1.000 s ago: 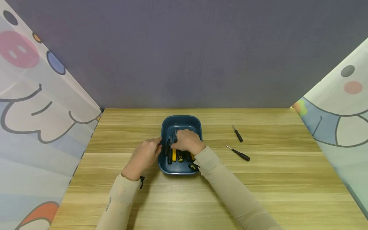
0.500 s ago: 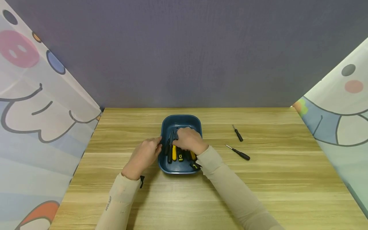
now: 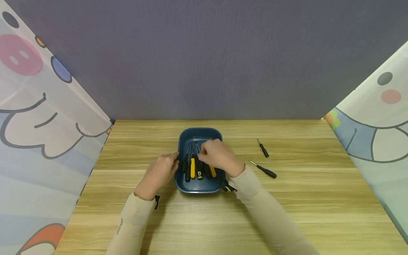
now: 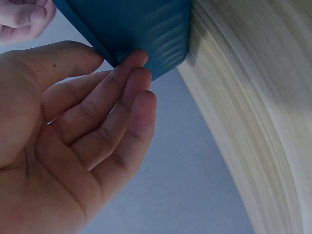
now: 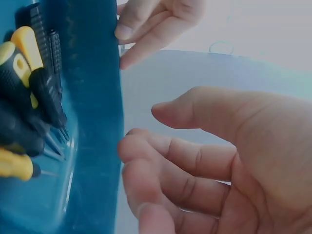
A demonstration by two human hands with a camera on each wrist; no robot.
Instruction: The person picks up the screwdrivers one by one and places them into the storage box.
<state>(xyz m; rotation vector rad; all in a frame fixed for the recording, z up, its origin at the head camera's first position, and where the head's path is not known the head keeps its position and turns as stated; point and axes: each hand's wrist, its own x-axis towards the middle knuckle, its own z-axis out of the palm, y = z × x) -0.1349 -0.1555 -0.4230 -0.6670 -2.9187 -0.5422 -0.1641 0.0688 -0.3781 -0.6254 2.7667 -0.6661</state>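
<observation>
A dark blue plastic tray (image 3: 194, 186) stands on the table, its left rim pinched between the thumb and fingers of my left hand (image 3: 160, 173). Several screwdrivers lie inside it side by side, tips pointing away from me. Among them are a yellow-handled screwdriver (image 3: 192, 169) and a black-and-yellow one (image 3: 199, 173). My right hand (image 3: 220, 156) is above the tray's right side, fingers loosely bent. In the right wrist view nothing sits between the right thumb and fingers (image 5: 141, 175). It partly hides the tools below it in the head view.
Two black screwdrivers, a short one (image 3: 264, 151) and a longer one (image 3: 268, 172), lie on the wooden table (image 3: 302, 212) right of the tray. A grey wall (image 3: 204, 63) rises behind the table. Printed cartoon sheets (image 3: 47, 141) flank it.
My right hand has lifted away from the screwdrivers and shifted right toward the tray's right rim, uncovering more of them. The left hand stays on the rim.
</observation>
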